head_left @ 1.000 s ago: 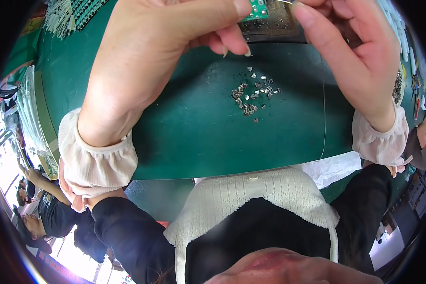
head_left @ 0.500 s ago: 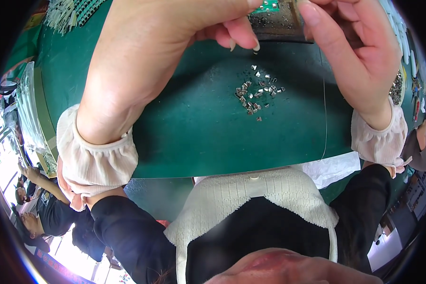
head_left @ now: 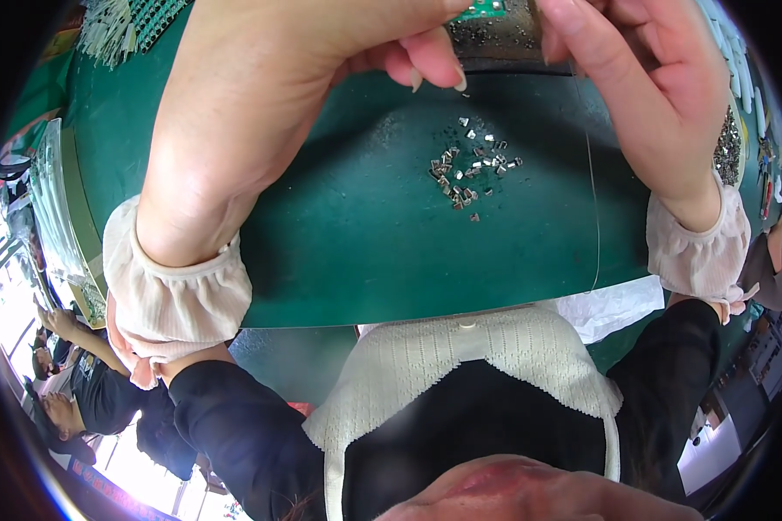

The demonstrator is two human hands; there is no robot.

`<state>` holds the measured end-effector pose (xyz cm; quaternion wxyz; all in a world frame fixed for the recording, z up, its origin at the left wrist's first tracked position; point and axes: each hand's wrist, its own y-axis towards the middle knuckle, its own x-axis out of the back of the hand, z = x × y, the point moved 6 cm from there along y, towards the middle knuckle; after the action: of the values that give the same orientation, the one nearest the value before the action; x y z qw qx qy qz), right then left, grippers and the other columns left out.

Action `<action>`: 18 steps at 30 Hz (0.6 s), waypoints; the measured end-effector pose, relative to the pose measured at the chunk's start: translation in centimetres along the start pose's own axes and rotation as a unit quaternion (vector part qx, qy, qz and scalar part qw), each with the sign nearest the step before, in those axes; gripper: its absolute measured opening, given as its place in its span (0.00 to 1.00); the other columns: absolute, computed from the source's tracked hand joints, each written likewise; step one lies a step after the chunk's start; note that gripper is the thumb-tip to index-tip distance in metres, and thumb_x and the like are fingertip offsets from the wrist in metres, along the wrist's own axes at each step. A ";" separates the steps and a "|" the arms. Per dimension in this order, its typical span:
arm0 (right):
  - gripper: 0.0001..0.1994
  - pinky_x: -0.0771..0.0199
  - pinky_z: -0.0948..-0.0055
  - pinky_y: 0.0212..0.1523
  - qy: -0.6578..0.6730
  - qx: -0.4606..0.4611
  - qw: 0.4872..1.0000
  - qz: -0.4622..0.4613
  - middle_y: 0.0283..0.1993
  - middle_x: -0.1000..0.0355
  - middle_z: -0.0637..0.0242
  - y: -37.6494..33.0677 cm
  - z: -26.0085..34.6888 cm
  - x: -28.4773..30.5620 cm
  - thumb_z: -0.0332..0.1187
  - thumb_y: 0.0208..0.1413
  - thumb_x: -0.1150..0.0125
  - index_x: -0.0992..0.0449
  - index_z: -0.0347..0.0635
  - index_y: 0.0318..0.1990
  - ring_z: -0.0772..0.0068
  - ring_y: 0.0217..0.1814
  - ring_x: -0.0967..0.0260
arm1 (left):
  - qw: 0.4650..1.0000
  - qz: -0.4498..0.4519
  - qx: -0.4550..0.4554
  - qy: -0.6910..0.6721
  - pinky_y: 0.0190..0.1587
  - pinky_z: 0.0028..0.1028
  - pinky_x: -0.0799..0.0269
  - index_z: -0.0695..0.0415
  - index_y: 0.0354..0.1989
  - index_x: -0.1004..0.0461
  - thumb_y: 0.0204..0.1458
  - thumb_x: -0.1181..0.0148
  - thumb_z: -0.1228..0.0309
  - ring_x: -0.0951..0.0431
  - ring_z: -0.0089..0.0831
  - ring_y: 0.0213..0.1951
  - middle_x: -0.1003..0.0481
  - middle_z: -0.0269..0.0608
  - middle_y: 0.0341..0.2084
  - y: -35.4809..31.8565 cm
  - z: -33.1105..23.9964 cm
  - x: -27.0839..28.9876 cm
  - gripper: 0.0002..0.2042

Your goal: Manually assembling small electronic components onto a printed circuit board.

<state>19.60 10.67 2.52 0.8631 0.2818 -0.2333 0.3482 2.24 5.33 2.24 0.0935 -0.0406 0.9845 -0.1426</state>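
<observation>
Left hand [head_left: 261, 95] is pinching a green circuit board [head_left: 482, 10] at top centre. Right hand [head_left: 643, 87] is pinching its opposite edge. Small metal parts [head_left: 469, 174] are lying scattered on the green surface [head_left: 365, 252].

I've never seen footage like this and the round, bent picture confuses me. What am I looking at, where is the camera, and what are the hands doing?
The camera sits on a person's head and looks down, so its wide lens bends the edges. The left hand and right hand are the person's own, raised close to the lens. Together they pinch a small green circuit board at the top edge, mostly cut off. Below lies a green mat with a pile of tiny metal parts. Pale cuffs cover the wrists.
</observation>
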 end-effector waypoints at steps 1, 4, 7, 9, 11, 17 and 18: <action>0.07 0.39 0.88 0.25 0.019 -0.032 0.999 -0.009 0.30 0.30 0.71 -0.1 -0.9 -0.2 0.24 0.65 0.40 0.33 0.35 0.42 0.88 0.25 0.35 | 1.000 0.000 0.000 0.001 0.25 0.26 0.21 0.67 0.59 0.35 0.56 0.37 0.85 0.18 0.32 0.22 0.19 0.48 0.33 0.1 0.0 0.0 0.22; 0.07 0.39 0.87 0.24 0.075 -0.079 0.994 -0.024 0.29 0.31 0.70 -0.3 -1.4 -0.3 0.25 0.67 0.42 0.35 0.36 0.42 0.87 0.24 0.35 | 1.000 0.016 0.006 0.000 0.25 0.26 0.21 0.67 0.59 0.35 0.56 0.37 0.85 0.18 0.32 0.23 0.19 0.48 0.33 0.3 -0.1 -0.2 0.23; 0.07 0.40 0.86 0.23 0.185 -0.119 0.975 -0.038 0.26 0.32 0.69 -0.3 -0.8 -0.3 0.27 0.69 0.44 0.37 0.37 0.42 0.85 0.22 0.36 | 1.000 0.017 0.011 0.004 0.26 0.26 0.21 0.67 0.59 0.35 0.56 0.37 0.84 0.18 0.32 0.23 0.19 0.47 0.33 0.3 -0.1 -0.2 0.22; 0.07 0.40 0.86 0.22 0.223 -0.131 0.965 -0.040 0.26 0.32 0.69 -0.1 -0.4 0.0 0.28 0.70 0.45 0.37 0.38 0.42 0.85 0.21 0.36 | 1.000 0.016 0.014 0.006 0.26 0.26 0.21 0.67 0.59 0.35 0.56 0.37 0.84 0.18 0.32 0.23 0.19 0.47 0.33 0.2 -0.1 -0.1 0.22; 0.08 0.42 0.85 0.20 0.238 -0.220 0.946 0.020 0.25 0.30 0.68 0.1 -0.6 -0.1 0.30 0.70 0.45 0.38 0.40 0.41 0.86 0.20 0.37 | 1.000 0.013 0.017 0.008 0.26 0.26 0.21 0.67 0.59 0.35 0.56 0.37 0.84 0.18 0.32 0.23 0.19 0.47 0.33 0.1 0.0 0.1 0.22; 0.05 0.32 0.83 0.32 0.218 -0.279 0.919 0.172 0.37 0.25 0.70 -2.6 -3.6 -0.4 0.20 0.57 0.35 0.21 0.37 0.40 0.82 0.39 0.26 | 0.999 0.021 0.027 0.016 0.26 0.26 0.21 0.66 0.59 0.35 0.57 0.37 0.84 0.18 0.32 0.24 0.19 0.46 0.33 0.4 0.1 -0.3 0.22; 0.05 0.32 0.83 0.32 0.219 -0.280 0.919 0.173 0.37 0.25 0.70 -2.5 -3.3 -1.0 0.20 0.57 0.35 0.21 0.37 0.40 0.82 0.39 0.26 | 0.999 0.021 0.029 0.016 0.26 0.26 0.21 0.66 0.59 0.35 0.57 0.37 0.84 0.18 0.32 0.24 0.19 0.46 0.33 0.4 0.1 -0.2 0.22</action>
<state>21.42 10.82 -1.28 0.8623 -0.0991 -0.1719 0.4658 2.46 5.70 2.06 0.0815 -0.0145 0.9820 -0.1698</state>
